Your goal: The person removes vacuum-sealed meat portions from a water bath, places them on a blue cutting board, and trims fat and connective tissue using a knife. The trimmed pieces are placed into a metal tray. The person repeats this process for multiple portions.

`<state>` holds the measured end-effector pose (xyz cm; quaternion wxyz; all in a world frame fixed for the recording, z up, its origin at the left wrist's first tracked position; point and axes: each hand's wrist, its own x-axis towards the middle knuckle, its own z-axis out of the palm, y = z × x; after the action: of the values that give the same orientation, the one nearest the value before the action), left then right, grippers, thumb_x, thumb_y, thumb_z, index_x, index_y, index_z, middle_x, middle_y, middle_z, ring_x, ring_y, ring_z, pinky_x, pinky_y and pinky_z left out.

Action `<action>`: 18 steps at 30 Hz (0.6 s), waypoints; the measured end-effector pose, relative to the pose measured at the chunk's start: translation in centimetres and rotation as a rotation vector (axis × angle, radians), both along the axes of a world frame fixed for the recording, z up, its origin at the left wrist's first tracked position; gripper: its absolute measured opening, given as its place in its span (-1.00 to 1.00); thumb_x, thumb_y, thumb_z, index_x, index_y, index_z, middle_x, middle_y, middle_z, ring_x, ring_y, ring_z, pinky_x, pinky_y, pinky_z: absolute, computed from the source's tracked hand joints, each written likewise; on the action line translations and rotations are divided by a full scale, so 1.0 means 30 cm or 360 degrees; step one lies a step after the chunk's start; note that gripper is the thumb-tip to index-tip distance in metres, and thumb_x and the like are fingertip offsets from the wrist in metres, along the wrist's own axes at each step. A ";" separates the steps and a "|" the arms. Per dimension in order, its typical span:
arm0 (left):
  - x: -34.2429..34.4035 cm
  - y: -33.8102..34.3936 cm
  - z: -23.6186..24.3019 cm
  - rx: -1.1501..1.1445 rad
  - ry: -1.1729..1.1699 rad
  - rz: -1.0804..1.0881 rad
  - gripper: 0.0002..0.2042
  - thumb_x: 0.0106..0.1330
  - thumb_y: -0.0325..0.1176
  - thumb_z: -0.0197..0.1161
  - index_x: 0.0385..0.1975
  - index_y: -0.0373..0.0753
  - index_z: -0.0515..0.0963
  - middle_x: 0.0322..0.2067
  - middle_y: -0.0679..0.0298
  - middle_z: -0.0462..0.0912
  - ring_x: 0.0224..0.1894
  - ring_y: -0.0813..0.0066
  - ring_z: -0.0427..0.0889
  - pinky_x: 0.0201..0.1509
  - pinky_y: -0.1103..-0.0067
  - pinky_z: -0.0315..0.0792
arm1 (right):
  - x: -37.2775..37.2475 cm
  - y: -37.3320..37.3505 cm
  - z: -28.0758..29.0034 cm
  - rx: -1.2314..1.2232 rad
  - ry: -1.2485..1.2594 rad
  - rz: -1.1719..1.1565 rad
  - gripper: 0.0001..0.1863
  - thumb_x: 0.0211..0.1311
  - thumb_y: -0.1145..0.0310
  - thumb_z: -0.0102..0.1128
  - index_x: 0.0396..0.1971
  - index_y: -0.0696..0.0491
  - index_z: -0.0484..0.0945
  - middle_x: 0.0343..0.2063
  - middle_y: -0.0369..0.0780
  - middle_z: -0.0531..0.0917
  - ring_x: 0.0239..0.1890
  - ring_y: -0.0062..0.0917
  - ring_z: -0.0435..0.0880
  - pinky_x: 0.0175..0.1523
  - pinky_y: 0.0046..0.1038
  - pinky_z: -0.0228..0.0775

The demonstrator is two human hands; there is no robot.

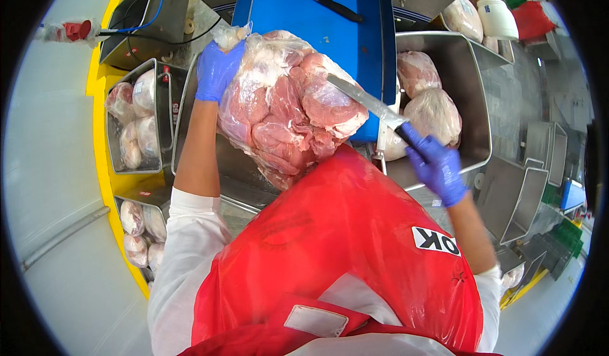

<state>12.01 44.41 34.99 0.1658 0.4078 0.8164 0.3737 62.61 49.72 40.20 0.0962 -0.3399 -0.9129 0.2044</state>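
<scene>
My left hand (217, 71) pinches the gathered top of the bagged meat (285, 105), which rests between my apron and the blue surface (317, 23), long axis running from upper left down toward me. My right hand (436, 164) is closed round the knife (371, 102), blade laid flat on the bag's upper right. The film is slick and wrinkled (meat lumpy, pink, soft).
</scene>
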 end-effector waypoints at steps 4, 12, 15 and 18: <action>-0.020 -0.016 -0.028 0.0002 0.0089 -0.0018 -0.52 0.21 -0.01 0.43 -0.03 -0.27 0.70 -0.09 -0.05 0.77 0.00 0.01 0.75 0.08 0.28 0.57 | -0.104 0.124 0.471 -0.0060 -0.0346 0.0243 -0.57 0.28 0.30 0.33 0.16 -0.16 0.67 -0.46 -0.02 0.66 -0.45 -0.09 0.66 -0.25 -0.19 0.53; -0.007 -0.009 -0.054 0.0126 0.0078 0.0005 -0.45 0.17 0.09 0.42 -0.05 -0.29 0.70 -0.08 -0.09 0.75 0.00 -0.08 0.72 0.10 0.22 0.56 | -0.301 0.118 0.712 -0.0034 -0.0784 0.0152 -0.61 0.25 0.34 0.32 0.10 -0.10 0.71 -0.42 0.05 0.66 -0.34 -0.04 0.67 -0.18 -0.17 0.49; -0.006 -0.012 -0.049 0.0076 0.0096 0.0014 -0.45 0.18 0.08 0.42 -0.02 -0.27 0.70 -0.07 -0.08 0.75 0.00 -0.07 0.72 0.09 0.23 0.56 | -0.372 0.148 0.756 0.0052 -0.0903 0.0242 -0.61 0.26 0.32 0.34 0.10 -0.11 0.71 -0.32 0.04 0.69 -0.27 -0.09 0.69 -0.12 -0.21 0.51; -0.020 -0.015 -0.048 0.0105 0.0061 -0.0009 -0.48 0.20 0.04 0.42 0.01 -0.26 0.70 -0.07 -0.06 0.75 0.00 -0.03 0.73 0.09 0.25 0.56 | -0.424 0.238 0.768 0.0059 -0.0989 0.0339 -0.62 0.27 0.31 0.34 0.11 -0.09 0.71 -0.21 0.01 0.71 -0.20 -0.16 0.70 -0.06 -0.25 0.53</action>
<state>11.40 43.96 33.56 0.1376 0.4226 0.8055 0.3920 49.89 56.85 63.23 -0.2028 -0.2866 -0.9326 0.0832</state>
